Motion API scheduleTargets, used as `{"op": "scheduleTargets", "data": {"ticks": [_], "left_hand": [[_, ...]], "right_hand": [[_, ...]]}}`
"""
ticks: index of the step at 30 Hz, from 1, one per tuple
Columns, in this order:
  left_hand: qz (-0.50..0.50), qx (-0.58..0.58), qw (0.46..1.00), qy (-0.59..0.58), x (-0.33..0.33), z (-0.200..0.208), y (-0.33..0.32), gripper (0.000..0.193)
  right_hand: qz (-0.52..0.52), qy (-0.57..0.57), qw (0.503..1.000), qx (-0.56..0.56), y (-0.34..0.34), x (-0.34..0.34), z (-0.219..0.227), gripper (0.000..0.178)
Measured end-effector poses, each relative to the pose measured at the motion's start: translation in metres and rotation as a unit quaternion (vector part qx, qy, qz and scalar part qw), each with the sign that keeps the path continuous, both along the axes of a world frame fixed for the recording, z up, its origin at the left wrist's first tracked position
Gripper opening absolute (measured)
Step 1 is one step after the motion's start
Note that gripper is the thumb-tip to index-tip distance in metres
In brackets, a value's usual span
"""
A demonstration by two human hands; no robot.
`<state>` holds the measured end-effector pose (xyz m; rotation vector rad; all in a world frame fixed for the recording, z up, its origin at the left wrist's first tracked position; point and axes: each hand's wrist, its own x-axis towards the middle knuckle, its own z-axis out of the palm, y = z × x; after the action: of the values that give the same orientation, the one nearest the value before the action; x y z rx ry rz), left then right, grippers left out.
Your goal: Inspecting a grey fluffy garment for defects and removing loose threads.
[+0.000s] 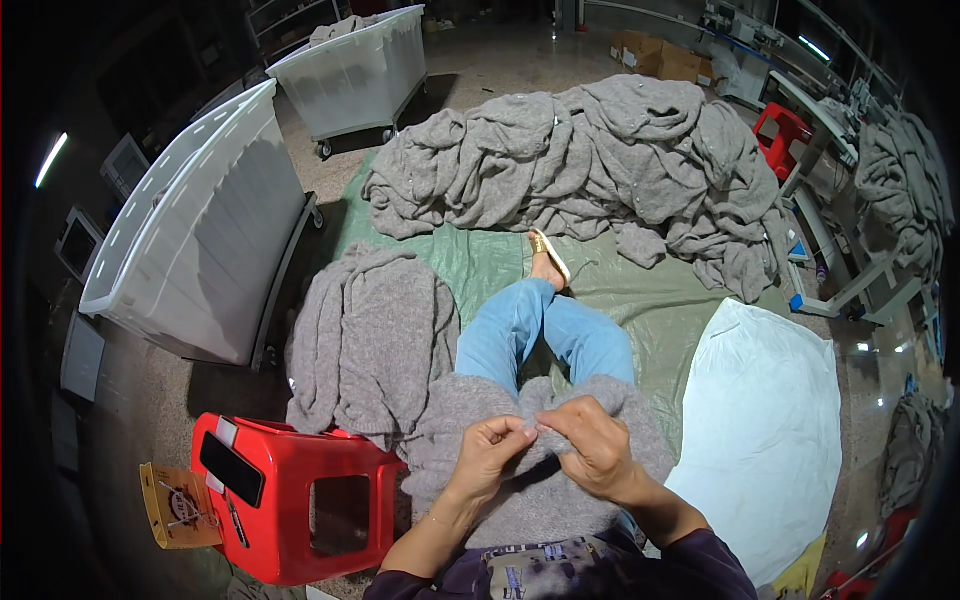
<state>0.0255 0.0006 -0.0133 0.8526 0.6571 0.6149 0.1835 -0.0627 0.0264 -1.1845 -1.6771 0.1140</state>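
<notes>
Across my lap lies a grey knit garment (545, 510), bunched over my thighs. My left hand (490, 452) pinches a small bit of it, thumb against forefinger. Close beside it, my right hand (595, 445) pinches the same spot with the fingers curled in. The fingertips of both hands nearly meet; a small pale bit shows between them, too fine to make out. More grey knit garments (370, 340) hang in a heap at my left, reaching the edge of the lap piece.
A red plastic stool (290, 500) at my left holds a black phone (232, 468), a pen-like tool and a yellow paper bag (180, 508). Ahead lies a long grey knit pile (580, 150) on a green tarp (450, 255). White wheeled bins (210, 230) stand left, a white sack (760, 430) right.
</notes>
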Motion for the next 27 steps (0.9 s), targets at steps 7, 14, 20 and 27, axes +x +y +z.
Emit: {"op": "scheduleTargets", "data": {"ticks": [7, 14, 20, 27], "left_hand": [[0.042, -0.051, 0.995, -0.077, -0.004, -0.002, -0.002, 0.004], [0.061, -0.104, 0.991, -0.065, -0.005, -0.012, -0.007, 0.005], [0.107, -0.127, 0.984, -0.070, 0.000, -0.006, 0.007, 0.005], [0.099, -0.086, 0.990, -0.047, 0.005, -0.020, 0.000, 0.003]], "right_hand": [[0.007, -0.034, 0.999, -0.020, 0.002, -0.007, -0.022, 0.042], [-0.043, 0.033, 0.988, -0.146, -0.005, -0.012, -0.022, 0.036], [-0.042, 0.116, 0.977, -0.174, -0.003, -0.003, -0.035, 0.031], [-0.081, 0.211, 0.964, -0.138, -0.016, -0.009, -0.068, 0.031]]}}
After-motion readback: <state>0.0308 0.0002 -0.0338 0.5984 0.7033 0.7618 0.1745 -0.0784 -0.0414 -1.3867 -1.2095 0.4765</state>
